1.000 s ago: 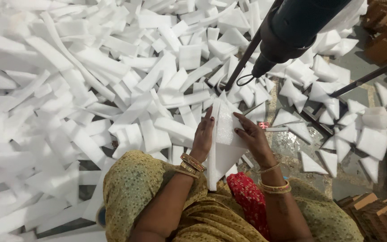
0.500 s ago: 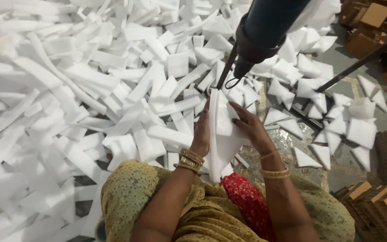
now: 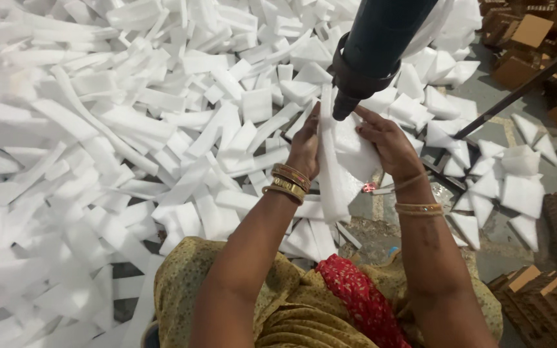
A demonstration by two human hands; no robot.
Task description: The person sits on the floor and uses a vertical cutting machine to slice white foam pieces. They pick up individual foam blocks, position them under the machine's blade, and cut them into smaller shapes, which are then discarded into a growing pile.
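Observation:
I hold a white foam piece point(image 3: 338, 171) upright between both palms in front of me. My left hand point(image 3: 306, 147) presses flat on its left side, and my right hand point(image 3: 386, 142) presses on its right side. Both wrists wear gold bangles. A dark cylindrical machine head point(image 3: 374, 45) hangs just above the top of the foam, its narrow tip close to my fingers. A small red glow point(image 3: 369, 187) shows below my right wrist.
A large heap of white foam strips and offcuts point(image 3: 130, 129) covers the floor to the left and ahead. More foam squares point(image 3: 517, 193) lie at the right. Brown cardboard boxes point(image 3: 552, 293) stand at the right edge, and a dark metal bar point(image 3: 517, 90) slants across.
The view has shifted, so my hands and the foam piece now sit higher and closer under the machine head. My grip on the foam is unchanged.

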